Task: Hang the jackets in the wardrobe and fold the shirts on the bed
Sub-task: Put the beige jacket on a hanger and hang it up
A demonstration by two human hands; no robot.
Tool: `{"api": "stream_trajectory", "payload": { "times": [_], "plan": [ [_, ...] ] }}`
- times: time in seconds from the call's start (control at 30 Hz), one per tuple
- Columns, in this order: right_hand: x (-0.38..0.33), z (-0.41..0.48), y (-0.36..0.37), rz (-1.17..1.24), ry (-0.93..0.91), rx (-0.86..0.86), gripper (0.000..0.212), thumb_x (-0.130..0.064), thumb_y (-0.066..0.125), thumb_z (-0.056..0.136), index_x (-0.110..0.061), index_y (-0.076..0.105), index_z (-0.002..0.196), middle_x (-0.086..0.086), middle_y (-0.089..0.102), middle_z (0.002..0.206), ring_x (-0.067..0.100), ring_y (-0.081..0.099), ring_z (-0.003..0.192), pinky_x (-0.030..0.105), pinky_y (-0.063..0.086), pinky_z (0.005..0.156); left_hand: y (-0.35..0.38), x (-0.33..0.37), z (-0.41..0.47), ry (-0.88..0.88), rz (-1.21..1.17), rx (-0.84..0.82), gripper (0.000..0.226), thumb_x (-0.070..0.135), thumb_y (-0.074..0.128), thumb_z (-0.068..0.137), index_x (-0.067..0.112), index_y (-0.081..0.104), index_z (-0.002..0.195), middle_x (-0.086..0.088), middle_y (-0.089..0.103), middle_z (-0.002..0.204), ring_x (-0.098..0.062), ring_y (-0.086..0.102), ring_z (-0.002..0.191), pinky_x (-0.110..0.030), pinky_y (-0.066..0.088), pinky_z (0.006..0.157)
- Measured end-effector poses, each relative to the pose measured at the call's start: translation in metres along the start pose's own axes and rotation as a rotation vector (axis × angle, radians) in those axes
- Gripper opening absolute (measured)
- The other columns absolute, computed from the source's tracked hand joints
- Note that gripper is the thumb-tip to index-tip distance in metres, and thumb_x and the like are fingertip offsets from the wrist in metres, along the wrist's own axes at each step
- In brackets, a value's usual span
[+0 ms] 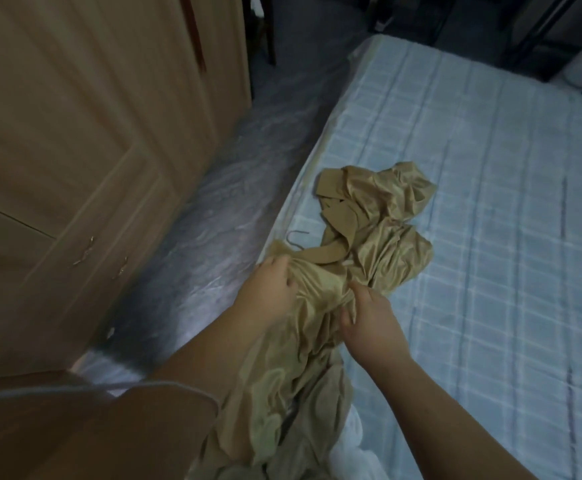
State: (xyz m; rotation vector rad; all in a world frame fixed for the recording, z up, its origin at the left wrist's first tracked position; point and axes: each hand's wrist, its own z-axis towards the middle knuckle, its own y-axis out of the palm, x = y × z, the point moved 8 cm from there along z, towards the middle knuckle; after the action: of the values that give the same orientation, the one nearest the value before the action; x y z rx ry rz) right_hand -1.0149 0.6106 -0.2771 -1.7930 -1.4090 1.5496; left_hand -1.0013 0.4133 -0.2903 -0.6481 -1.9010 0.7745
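blue checked bed (473, 202), crumpled shiny tan jacket (379, 216)

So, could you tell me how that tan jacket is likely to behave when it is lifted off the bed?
Probably floppy: the jacket lies crumpled in deep folds on the bed and bunches where the left hand and right hand grip it. Its sheen suggests smooth, possibly slippery cloth. It looks long, so the lower part may drag.
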Motion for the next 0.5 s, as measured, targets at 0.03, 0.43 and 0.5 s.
{"api": "stream_trajectory", "payload": {
  "times": [0.03,0.43,0.5],
  "plan": [
    [0.006,0.011,0.005,0.008,-0.004,-0.006,0.041,-0.027,0.052,0.093,-0.021,0.050,0.133,0.002,0.056,0.126,0.023,0.049,0.118,0.041,0.047,0.095,0.003,-0.002,0.022,-0.009,-0.023,0.019,0.025,0.021,0.050,0.092,0.011,0.058,0.114,-0.010,0.059,0.116,-0.030,0.057,0.105,-0.042,0.049,0.088],
    [0.032,0.136,0.053,-0.100,-0.126,-0.020,0.041,-0.020,0.053,0.092,-0.008,0.053,0.131,0.012,0.057,0.124,0.030,0.050,0.117,0.037,0.041,0.097,0.124,-0.072,0.149,-0.217,-0.165,-0.263,0.040,0.038,0.066,0.089,0.007,0.062,0.114,-0.015,0.062,0.119,-0.033,0.058,0.112,-0.038,0.045,0.098],
    [0.035,0.156,0.065,-0.112,-0.144,-0.061,0.042,-0.020,0.049,0.092,-0.012,0.052,0.133,0.010,0.056,0.129,0.028,0.048,0.122,0.037,0.041,0.102,0.142,-0.078,0.146,-0.216,-0.089,-0.367,0.057,0.041,0.067,0.085,0.009,0.055,0.131,-0.015,0.054,0.137,-0.034,0.050,0.125,-0.044,0.040,0.109]
  ]
}}
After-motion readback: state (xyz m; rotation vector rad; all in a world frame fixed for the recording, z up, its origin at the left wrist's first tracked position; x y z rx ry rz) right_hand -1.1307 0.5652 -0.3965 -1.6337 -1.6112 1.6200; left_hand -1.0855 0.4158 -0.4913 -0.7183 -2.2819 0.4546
